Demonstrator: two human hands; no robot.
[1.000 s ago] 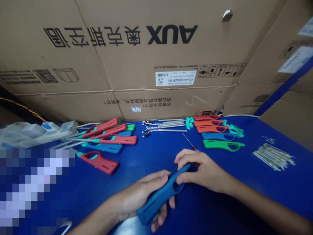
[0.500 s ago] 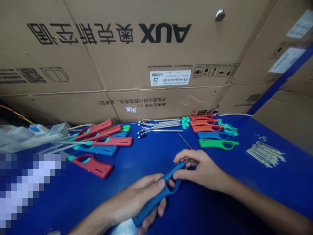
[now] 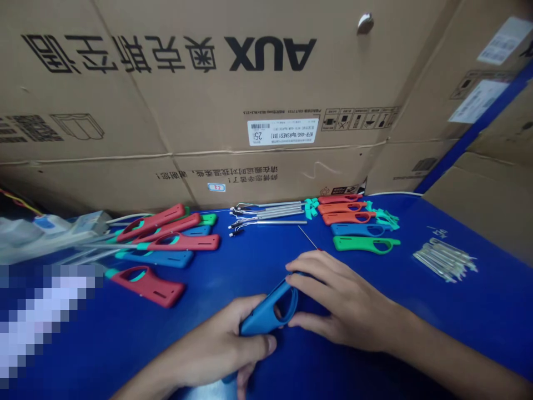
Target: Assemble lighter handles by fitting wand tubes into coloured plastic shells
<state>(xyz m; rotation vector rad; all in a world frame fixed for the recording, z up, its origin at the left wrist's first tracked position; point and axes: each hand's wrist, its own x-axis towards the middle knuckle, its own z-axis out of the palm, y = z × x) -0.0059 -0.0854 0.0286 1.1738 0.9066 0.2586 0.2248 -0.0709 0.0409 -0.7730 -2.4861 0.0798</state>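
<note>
A blue gas lighter casing (image 3: 263, 318) with an oval finger hole is held at a slant over the table. My left hand (image 3: 225, 344) is closed around its lower part, the thumb lying along the side. At the upper end, my right hand (image 3: 345, 305) grips the casing by its tip and the rim of the hole, fingers above and thumb below. Just beyond the right hand, a thin screwdriver (image 3: 308, 238) lies partly hidden by the fingers. What is inside the casing cannot be made out.
Assembled lighters (image 3: 183, 242) are piled at left beside a white power strip (image 3: 87, 225). Metal tubes with wires (image 3: 281, 212), teal pieces (image 3: 311, 208) and loose casings (image 3: 366, 244) line the back. Slender pale parts (image 3: 443, 260) lie at right. A cardboard wall (image 3: 200, 128) stands behind.
The casing has been turned in my left hand, its finger hole now showing more. My right hand has shifted its grip over the tip and hole rim. The view has moved slightly right.
</note>
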